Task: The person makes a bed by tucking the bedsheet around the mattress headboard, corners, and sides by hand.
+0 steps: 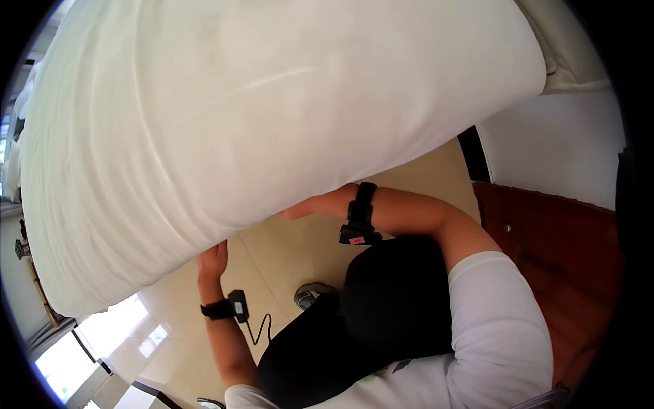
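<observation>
A mattress covered by a white sheet [286, 102] fills the upper part of the view, its side drawn in creases toward the left. My left hand [213, 259] reaches up to the lower edge of the sheet, and its fingertips go out of sight there. Farther right, my right hand [300, 207] is tucked under the same edge; only its lower part shows. Whether either hand grips the sheet is hidden. Black straps with small boxes sit on my left wrist [218, 309] and right wrist [360, 215].
Shiny beige tiles [262, 273] lie below the mattress. On the right stands a reddish-brown wooden cabinet or panel [545, 252] beside a white wall [552, 150]. My bent knee [395, 293] is close under my right forearm. A cable [259, 330] hangs from the left wrist box.
</observation>
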Demonstrator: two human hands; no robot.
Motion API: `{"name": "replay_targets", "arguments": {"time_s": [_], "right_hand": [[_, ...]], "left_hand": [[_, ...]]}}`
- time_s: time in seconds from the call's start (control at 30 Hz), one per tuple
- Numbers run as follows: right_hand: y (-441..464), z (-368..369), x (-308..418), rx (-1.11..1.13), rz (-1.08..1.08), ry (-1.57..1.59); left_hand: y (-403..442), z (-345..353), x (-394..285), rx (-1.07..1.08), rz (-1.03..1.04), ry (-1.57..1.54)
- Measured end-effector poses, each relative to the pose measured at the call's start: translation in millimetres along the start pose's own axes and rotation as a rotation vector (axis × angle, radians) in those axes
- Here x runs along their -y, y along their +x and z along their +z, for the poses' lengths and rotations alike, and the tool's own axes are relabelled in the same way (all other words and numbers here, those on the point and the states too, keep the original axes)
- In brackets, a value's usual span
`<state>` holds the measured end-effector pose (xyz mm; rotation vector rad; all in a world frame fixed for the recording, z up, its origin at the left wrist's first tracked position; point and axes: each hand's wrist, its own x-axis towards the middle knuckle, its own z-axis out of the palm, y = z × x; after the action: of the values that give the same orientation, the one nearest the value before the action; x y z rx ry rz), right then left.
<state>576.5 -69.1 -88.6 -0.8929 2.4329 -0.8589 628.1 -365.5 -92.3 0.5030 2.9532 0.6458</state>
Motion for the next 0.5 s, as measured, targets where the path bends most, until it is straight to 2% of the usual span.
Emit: {"name": "replay_targets", "arguments": {"time_s": [0.03,0.17,0.2,0.27,0.3,0.37,0.4,0.47,0.5], "right_hand": [[-1,0,0,-0.026,-0.016,-0.014],[-6,8,-1,-0.088,-0.077,-0.043],[-9,13,-6,-0.26,-0.138,0.012],[-19,6,-2,-0.413,-0.208,0.078],[-25,-15,10,-0.347,-0.146,0.106],[-20,-20,15,-0.265,-0.101,0.12],[-11,-7,9,-0.237,-0.06,0.013],[-3,-8,13,-0.188,-0.035,-0.1],[-2,-21,20,-0.021,-0.002,-0.185]], "left_hand": [[4,-2,6,0.013,0.091,-0.079],[4,3,6,-0.077,0.176,0.208],[6,6,4,-0.083,0.163,0.211],[5,14,-2,-0.135,0.087,0.121],[7,11,-13,-0.141,0.069,0.123],[14,5,-29,-0.07,-0.101,0.038],[16,7,-26,-0.087,-0.12,0.033],[14,10,-21,-0.221,0.016,0.101],[14,9,-22,-0.233,-0.004,0.1]]}}
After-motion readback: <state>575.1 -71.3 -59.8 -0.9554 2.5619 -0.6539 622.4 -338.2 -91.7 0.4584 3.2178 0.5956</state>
